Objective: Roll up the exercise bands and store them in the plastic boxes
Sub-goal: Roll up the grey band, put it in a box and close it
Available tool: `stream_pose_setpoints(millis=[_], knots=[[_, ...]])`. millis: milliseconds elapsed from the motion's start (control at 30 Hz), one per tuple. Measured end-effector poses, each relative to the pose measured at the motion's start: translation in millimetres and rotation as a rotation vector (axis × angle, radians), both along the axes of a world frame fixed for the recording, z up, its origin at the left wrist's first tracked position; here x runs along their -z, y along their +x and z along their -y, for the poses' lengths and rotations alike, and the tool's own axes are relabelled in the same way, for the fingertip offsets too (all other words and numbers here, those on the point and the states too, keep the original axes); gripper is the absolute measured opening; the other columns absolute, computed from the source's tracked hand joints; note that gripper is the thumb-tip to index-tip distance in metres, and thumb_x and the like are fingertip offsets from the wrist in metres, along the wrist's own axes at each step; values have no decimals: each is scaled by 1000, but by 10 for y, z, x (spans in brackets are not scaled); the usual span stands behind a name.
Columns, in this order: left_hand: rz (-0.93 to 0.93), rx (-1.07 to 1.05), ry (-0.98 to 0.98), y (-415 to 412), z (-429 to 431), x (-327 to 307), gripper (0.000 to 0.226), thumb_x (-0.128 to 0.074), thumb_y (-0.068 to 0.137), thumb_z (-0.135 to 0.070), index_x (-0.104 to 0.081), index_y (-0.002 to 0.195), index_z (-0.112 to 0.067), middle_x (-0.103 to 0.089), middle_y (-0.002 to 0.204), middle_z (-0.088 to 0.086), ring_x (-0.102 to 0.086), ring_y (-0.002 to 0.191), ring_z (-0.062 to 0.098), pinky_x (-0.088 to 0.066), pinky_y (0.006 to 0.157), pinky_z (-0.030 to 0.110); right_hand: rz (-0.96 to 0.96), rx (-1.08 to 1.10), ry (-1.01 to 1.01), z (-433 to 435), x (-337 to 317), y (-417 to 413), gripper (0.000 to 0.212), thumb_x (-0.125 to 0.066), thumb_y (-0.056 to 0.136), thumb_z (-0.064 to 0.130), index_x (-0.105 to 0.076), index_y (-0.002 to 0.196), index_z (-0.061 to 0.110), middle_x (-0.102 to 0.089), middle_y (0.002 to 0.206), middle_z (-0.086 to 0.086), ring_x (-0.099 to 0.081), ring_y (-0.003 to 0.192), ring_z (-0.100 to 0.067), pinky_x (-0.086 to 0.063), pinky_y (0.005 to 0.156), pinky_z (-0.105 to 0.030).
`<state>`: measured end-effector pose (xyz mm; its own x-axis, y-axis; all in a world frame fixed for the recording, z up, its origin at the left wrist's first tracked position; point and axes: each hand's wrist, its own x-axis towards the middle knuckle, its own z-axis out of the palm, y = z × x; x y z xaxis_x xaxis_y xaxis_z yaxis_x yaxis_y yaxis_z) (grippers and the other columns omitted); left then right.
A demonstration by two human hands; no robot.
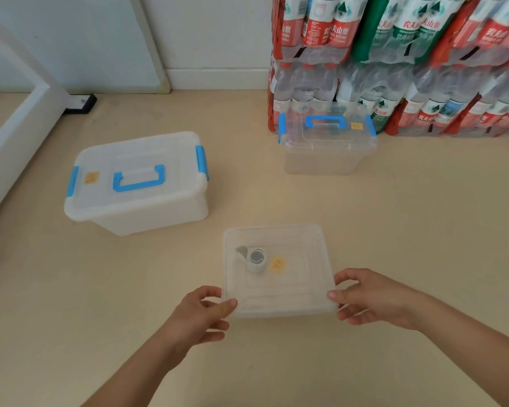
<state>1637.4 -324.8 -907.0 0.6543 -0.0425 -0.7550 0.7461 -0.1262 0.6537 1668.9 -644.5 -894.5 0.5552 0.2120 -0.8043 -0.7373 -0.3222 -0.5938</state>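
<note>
Left hand [202, 314] and right hand [373, 298] pinch near corners of clear box [303, 289], lower centre. Rolled band [256, 259] inside. White lidded box [135, 183] mid-left, blue-handled box [328, 142] upper right.

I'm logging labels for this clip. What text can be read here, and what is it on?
"农夫山泉": labels of the water bottle packs; smaller print beneath is too blurred to read.
Yellow sticker on the near clear box: marks too small to read.
Orange sticker on the white box: blurred.
Small yellow sticker on the far clear box: blurred.
</note>
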Motion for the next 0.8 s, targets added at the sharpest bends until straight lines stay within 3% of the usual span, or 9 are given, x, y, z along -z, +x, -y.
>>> stream_pose_setpoints(millis=[133,300,433,500,633,800], knots=[[102,-86,-11,-81,66,32,28,-73,80,-13,-61,102,0,-62,73,17,-70,67,26,-58,64,31,122,38,-1,-26,42,-55,39,-76,77,11,-57,110,3,-68,73,-15,-68,69,-23,-58,68,-33],[153,-53,59,-33,102,48,20,-69,83,-3,-57,96,6,-56,58,9,-66,57,26,-57,59,33,200,0,-41,-60,54,-83,29,-73,80,7,-56,103,-1,-66,60,-9,-64,59,-21,-55,61,-31],[30,159,88,126,-11,-51,23,-72,83,-26,-60,91,-7,-68,73,10,-67,65,22,-53,65,30,128,-124,-53,-12,6,36,31,-74,80,21,-61,108,13,-67,73,-2,-64,71,-15,-50,67,-27],[15,240,138,255,-56,-88,30,-66,85,-42,-63,94,-14,-72,85,7,-68,73,17,-51,69,30,109,-67,-28,1,-5,142,31,-70,83,33,-62,111,21,-66,86,-1,-62,82,-13,-47,68,-26],[209,11,222,572,-4,-113,29,-53,92,-42,-67,100,-17,-69,94,8,-67,81,22,-53,69,33,194,206,-59,-93,13,447,32,-58,89,42,-65,107,16,-61,90,-4,-59,80,-15,-43,62,-26],[213,-59,138,882,145,-41,39,-47,95,-44,-67,99,-10,-69,88,10,-66,74,21,-57,67,31,200,244,-85,-230,68,691,31,-51,92,46,-63,95,17,-63,81,-2,-55,68,-15,-40,59,-25]])
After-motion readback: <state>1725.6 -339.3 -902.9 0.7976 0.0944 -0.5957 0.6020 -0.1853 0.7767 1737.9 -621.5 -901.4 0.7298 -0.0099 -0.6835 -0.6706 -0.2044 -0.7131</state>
